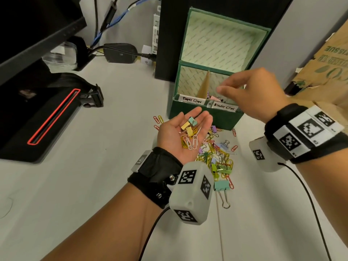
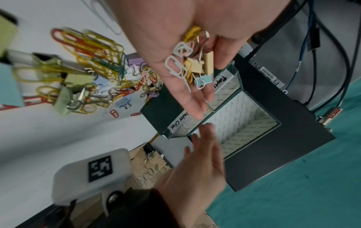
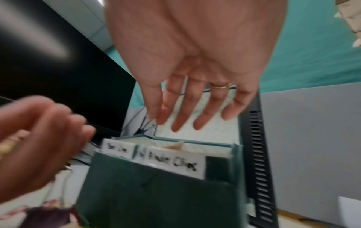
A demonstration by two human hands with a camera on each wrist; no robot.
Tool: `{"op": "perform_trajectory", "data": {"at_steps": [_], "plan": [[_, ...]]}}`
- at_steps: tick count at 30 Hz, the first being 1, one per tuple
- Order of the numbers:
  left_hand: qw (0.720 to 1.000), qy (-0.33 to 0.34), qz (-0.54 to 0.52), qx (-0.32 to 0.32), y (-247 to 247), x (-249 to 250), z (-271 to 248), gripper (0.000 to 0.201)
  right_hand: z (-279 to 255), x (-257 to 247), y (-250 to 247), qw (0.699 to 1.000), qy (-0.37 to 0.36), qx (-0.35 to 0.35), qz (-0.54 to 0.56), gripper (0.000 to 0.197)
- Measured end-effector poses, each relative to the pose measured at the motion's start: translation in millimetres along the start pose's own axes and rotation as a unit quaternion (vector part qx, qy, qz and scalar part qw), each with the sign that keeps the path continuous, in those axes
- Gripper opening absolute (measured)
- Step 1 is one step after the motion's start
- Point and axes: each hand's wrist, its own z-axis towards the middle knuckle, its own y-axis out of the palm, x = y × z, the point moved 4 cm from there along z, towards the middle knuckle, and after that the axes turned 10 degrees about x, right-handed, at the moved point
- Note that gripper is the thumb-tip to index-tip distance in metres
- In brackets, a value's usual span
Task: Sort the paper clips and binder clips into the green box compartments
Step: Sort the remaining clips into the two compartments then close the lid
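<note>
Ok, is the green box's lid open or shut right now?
Open. The lid stands upright behind the green box, its patterned lining showing, and both labelled compartments are exposed.

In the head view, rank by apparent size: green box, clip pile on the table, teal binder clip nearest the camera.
1. green box
2. clip pile
3. teal binder clip
The teal clip lies nearer the camera, yet clearly looks smallest.
</note>
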Motion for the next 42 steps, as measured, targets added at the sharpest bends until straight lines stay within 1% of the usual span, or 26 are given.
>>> {"op": "perform_trajectory", "data": {"at_steps": [2,4,6,7,9,12,15,17,20,23,24,26,27,30,32,35,39,42], "plan": [[1.0,0.003,-0.002,0.003,0.5,-1.0,-1.2,0.041,-11.8,-19.5,1.2,0.997,-0.063,-0.026,0.034,0.014],[1.0,0.014,-0.009,0.004,0.8,-1.5,-2.7,0.043,-23.0,-37.6,7.1,0.987,-0.133,-0.082,0.02,0.015],[1.0,0.026,-0.009,-0.003,2.1,-2.0,-4.0,0.045,-30.6,-49.3,15.5,0.972,-0.196,-0.124,-0.041,0.019],[0.999,0.031,-0.005,-0.005,3.1,-2.3,-5.3,0.043,-33.6,-53.5,19.4,0.964,-0.215,-0.135,-0.082,0.021],[0.999,0.037,-0.001,0.003,3.3,-2.6,-7.4,0.039,-36.9,-58.2,25.3,0.95,-0.231,-0.139,-0.158,0.024],[0.999,0.03,0.001,0.017,3.0,-3.4,-8.2,0.039,-38.7,-63.3,28.8,0.942,-0.225,-0.139,-0.207,0.023],[0.999,0.033,0.007,0.01,2.6,-2.8,-7.2,0.06,-37.6,-63.1,27.9,0.947,-0.2,-0.149,-0.203,0.019],[0.999,0.033,0.004,-0.002,2.6,-2.8,-6.2,0.066,-37.1,-60.1,27.5,0.951,-0.192,-0.145,-0.193,0.016],[0.999,0.042,0.021,0.001,0.4,-2.7,-4.2,0.061,-36.8,-56.6,26.6,0.963,-0.167,-0.139,-0.157,0.009],[0.999,0.046,0.023,0.015,-0.2,-2.3,-4.2,0.044,-35.0,-54.3,25.9,0.975,-0.133,-0.145,-0.105,0.003],[0.999,0.046,0.02,0.012,0.3,-2.1,-4.4,0.044,-34.4,-52.7,26.1,0.978,-0.119,-0.15,-0.078,0.002],[0.999,0.043,0.01,0.0,1.6,-2.0,-5.0,0.052,-33.5,-49.1,24.9,0.983,-0.095,-0.153,-0.017,0.002],[0.999,0.043,0.002,-0.005,2.0,-1.7,-5.5,0.052,-33.0,-47.5,23.2,0.984,-0.085,-0.154,0.008,0.003],[0.999,0.04,-0.015,-0.002,2.7,-0.7,-5.4,0.037,-30.0,-44.2,16.3,0.985,-0.067,-0.151,0.045,0.007],[0.999,0.031,-0.03,0.002,3.1,-0.2,-4.9,0.032,-27.8,-42.8,11.7,0.986,-0.058,-0.144,0.063,0.007],[0.999,0.017,-0.038,-0.006,5.6,-0.7,-6.9,0.036,-25.0,-42.0,6.5,0.985,-0.046,-0.138,0.091,0.007],[0.999,0.015,-0.03,-0.002,5.1,-0.3,-5.2,0.039,-21.2,-41.6,-0.2,0.983,-0.05,-0.131,0.119,0.008],[1.0,0.009,-0.01,-0.01,3.7,0.1,-3.3,0.041,-15.0,-37.6,-10.2,0.986,-0.036,-0.083,0.14,0.009]]}}
